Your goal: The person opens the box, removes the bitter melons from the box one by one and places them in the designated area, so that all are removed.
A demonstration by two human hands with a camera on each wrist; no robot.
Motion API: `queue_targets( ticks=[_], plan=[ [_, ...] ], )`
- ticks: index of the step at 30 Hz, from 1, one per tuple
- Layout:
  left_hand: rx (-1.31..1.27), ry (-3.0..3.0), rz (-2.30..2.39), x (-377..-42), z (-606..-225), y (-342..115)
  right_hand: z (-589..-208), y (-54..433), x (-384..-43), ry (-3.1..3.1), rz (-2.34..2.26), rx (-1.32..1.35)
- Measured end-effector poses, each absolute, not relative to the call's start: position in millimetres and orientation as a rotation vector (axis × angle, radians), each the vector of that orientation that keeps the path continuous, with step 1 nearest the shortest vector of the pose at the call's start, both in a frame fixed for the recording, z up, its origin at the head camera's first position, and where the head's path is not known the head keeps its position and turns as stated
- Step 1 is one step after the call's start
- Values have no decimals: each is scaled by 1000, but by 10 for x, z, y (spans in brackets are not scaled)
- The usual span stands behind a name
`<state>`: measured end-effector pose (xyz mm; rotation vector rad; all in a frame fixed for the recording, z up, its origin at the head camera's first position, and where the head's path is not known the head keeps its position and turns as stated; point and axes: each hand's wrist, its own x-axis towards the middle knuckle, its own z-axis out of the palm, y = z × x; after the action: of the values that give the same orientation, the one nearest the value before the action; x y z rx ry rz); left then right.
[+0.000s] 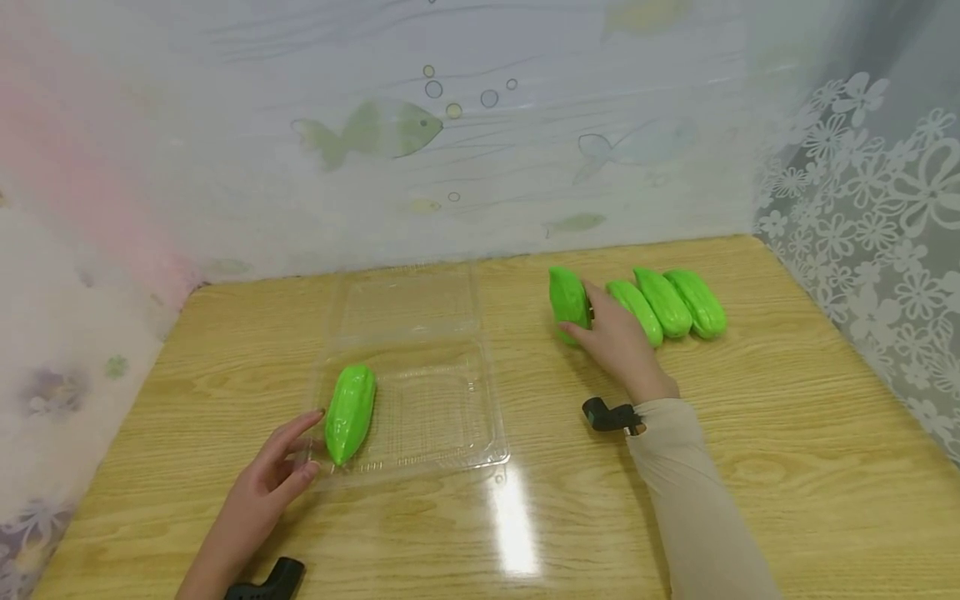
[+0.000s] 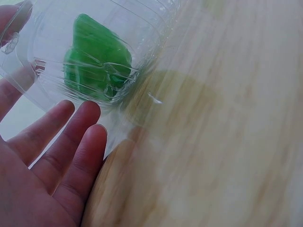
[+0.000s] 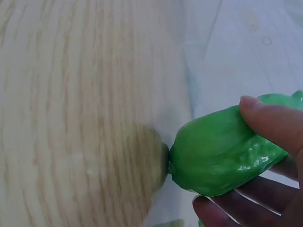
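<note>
My right hand (image 1: 618,342) grips a glossy green ridged toy fruit (image 1: 567,302), long with a pointed end. In the right wrist view, the thumb lies on top of this fruit (image 3: 222,146) with fingers beneath, its rounded end close to the wood. A similar green fruit (image 1: 351,414) lies in the left part of an open clear plastic box (image 1: 427,417). By that box's left edge is my left hand (image 1: 270,471), fingers spread and loosely extended. The left wrist view shows fingertips (image 2: 87,111) near the box wall; the green fruit (image 2: 97,61) shows through the plastic.
Right of my right hand, three more green fruits (image 1: 662,302) lie side by side. The box's clear lid (image 1: 408,304) is folded back toward the wall. All rest on a wooden table (image 1: 420,542), with a fish-patterned covering (image 1: 510,175) behind it.
</note>
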<state>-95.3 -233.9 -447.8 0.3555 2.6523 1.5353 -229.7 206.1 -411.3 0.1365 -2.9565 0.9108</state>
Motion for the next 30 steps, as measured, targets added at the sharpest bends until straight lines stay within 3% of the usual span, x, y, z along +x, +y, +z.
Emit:
queue_targets(
  ticks=[30],
  plan=[
    [368, 2668, 1522, -957, -4465, -2328, -4125, 1996, -2208, -3050, 497, -120]
  ],
)
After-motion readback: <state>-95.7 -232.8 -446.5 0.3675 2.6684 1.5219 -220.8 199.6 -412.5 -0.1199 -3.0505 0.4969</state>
